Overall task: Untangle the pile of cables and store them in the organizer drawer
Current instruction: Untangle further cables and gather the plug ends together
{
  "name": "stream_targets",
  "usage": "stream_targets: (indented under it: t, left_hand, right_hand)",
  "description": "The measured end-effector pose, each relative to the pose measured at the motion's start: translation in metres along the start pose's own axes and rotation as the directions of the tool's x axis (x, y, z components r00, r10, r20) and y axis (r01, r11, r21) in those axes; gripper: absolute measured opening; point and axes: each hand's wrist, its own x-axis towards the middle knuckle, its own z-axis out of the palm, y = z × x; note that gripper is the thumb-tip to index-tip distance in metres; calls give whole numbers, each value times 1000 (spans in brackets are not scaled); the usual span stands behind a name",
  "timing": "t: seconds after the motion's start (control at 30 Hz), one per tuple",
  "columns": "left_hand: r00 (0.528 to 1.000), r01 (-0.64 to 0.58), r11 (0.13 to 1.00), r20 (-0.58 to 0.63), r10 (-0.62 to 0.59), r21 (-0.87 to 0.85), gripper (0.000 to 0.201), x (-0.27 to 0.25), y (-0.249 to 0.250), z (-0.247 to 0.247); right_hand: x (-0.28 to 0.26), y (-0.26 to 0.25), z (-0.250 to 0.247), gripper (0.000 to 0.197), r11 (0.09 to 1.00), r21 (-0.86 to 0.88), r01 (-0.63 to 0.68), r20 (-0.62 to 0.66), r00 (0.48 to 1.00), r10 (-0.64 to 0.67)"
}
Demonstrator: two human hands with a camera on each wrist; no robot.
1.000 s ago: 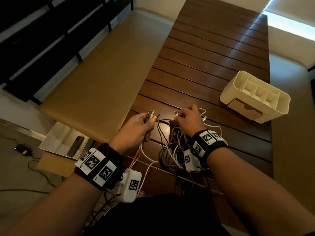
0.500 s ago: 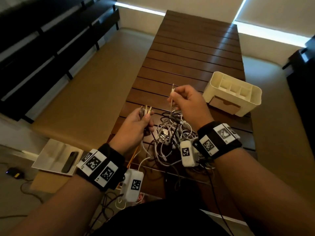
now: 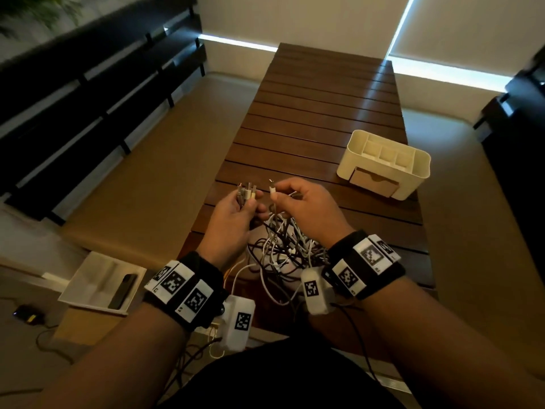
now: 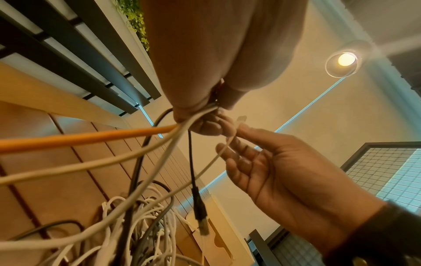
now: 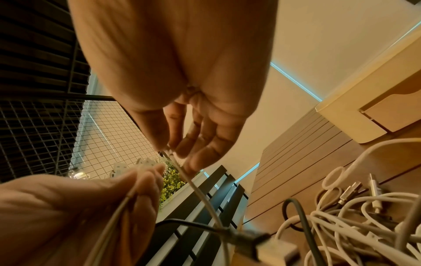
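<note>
A tangled pile of white, black and grey cables [image 3: 283, 246] lies on the near end of the wooden slat table [image 3: 324, 107]. My left hand [image 3: 236, 214] grips a bunch of cable ends [image 3: 246, 191] upright, among them an orange cable [image 4: 91, 138] and a black one with a loose plug [image 4: 200, 216]. Close beside it, my right hand [image 3: 306, 205] pinches the plug end of a white cable [image 3: 272, 188] between thumb and fingers, its other fingers relaxed. The cream organizer [image 3: 383, 160] with its shut drawer [image 3: 373, 181] stands at the right of the table.
A beige bench [image 3: 147, 172] runs along the table's left side, below a dark slatted backrest. On the floor at lower left a white tray [image 3: 100, 283] holds a dark phone. A black wire-grid rack [image 3: 519, 119] stands at the right.
My right hand has lifted a white cable end out of the pile and brought it over beside the bunch in my left hand. Both hands rose above the table.
</note>
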Motion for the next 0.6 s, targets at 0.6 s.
stream_targets:
  t: [0.6]
  left_hand:
    - [993, -114, 993, -22, 114, 22, 19, -8, -4, 17]
  right_hand:
    - [-13, -17, 5, 1, 999, 34, -9, -67, 998, 11]
